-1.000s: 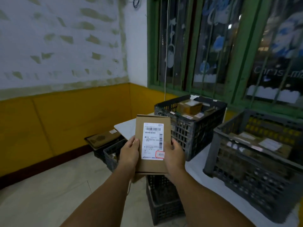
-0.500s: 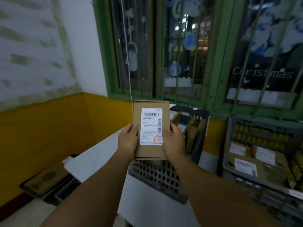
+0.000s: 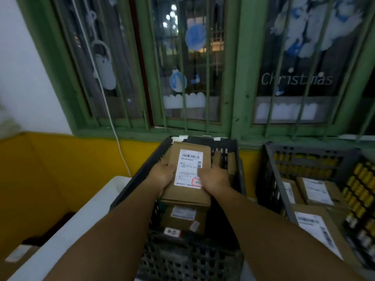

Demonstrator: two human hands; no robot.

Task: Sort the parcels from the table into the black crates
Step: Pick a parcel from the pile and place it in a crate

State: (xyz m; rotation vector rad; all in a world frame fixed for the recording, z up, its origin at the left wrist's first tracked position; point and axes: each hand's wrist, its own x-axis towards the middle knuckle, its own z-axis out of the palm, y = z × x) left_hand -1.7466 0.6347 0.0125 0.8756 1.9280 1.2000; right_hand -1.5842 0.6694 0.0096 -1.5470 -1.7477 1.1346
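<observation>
Over black crate (image 3: 239,171) (boxes inside): both hands hold parcel (image 3: 187,177)

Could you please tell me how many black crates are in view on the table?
2: one black crate directly ahead beneath the hands, holding parcels, and a second black crate to its right by the window, cut off by the frame edge.

both hands (image 3: 162,175) (image 3: 215,179) extended forward, fingers curled.

We see a green barred window (image 3: 194,63) w/ blue-white Xmas stickers (image 3: 195,36); white cord (image 3: 105,94) hangs down its left side; yellow wall (image 3: 60,169) below; white wall (image 3: 24,67) at left.
</observation>
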